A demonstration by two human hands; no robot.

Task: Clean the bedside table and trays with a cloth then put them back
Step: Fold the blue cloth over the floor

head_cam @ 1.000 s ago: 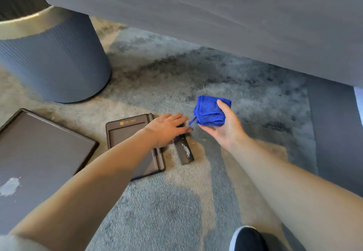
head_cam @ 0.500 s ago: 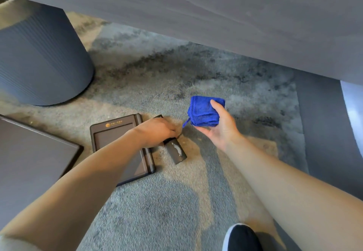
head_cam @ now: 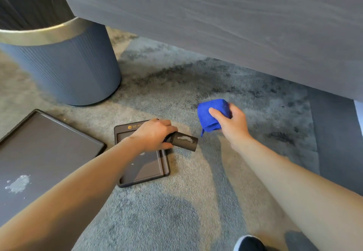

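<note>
So, early days I'd say: left hand point(head_cam: 155, 135) grips the small dark tray point(head_cam: 186, 141), white smear on it, with the right hand point(head_cam: 229, 123) clutching the folded blue cloth point(head_cam: 212, 113) just to its right. The medium tray point(head_cam: 145, 172) under that wrist and the big tray point(head_cam: 49, 146) further left look unwiped. Grey carpet point(head_cam: 176, 211), ribbed bin point(head_cam: 68, 70) beyond.

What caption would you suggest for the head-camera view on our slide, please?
Left hand grips a stained dark case beside a small tray on the carpet; right hand holds a blue cloth.
</note>
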